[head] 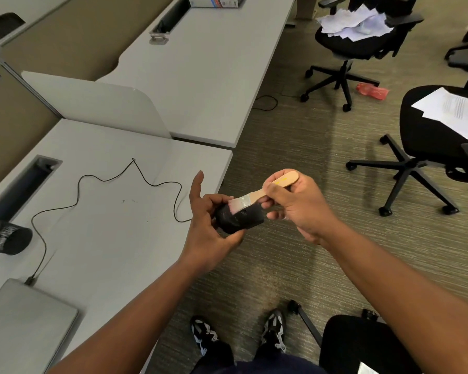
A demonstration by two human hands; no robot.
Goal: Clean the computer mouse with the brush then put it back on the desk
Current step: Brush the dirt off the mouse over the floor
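My left hand holds a black computer mouse in the air, just past the right edge of the grey desk. The forefinger of that hand sticks up, away from the mouse. My right hand grips the wooden handle of a small brush. The brush's pale bristles rest on the top of the mouse. A thin black cable runs in loops over the desk from the mouse to a grey laptop at the near left.
A black mesh pen holder lies at the desk's left edge. A second desk stands behind a low divider. Black office chairs with papers stand on the carpet to the right. Another chair is by my feet.
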